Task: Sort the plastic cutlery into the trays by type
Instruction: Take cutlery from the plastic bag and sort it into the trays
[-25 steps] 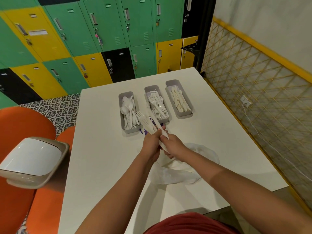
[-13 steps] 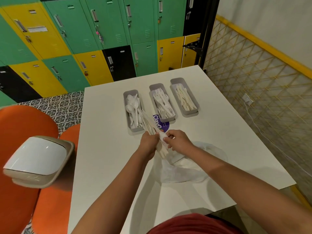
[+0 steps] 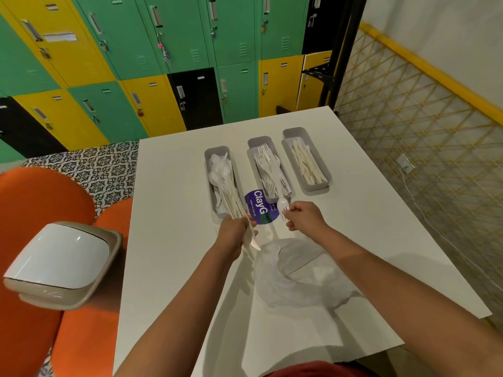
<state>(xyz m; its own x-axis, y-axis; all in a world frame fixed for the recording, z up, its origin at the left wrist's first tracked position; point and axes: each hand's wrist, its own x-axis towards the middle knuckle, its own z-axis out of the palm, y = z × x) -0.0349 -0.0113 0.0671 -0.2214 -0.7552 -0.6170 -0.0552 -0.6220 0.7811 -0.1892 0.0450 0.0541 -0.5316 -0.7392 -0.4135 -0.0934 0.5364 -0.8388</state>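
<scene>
Three grey trays stand side by side on the white table [image 3: 174, 240]: the left tray [image 3: 209, 186] holds spoons, the middle tray [image 3: 254, 144] forks, the right tray [image 3: 325, 172] knives. My left hand [image 3: 234, 235] grips a bundle of white cutlery [image 3: 235, 206] that reaches over the near end of the spoon tray. My right hand [image 3: 304, 216] pinches a single white fork [image 3: 283, 206] just in front of the fork tray's near end.
A crumpled clear plastic bag [image 3: 296, 276] lies on the table below my hands. A purple round sticker [image 3: 258, 206] sits between the trays and my hands. A white-lidded bin [image 3: 57, 259] and orange seats [image 3: 40, 197] stand left of the table.
My hands have come apart: the right hand has drawn one fork out of the bundle and moved right toward the fork tray, while the left hand keeps the bundle.
</scene>
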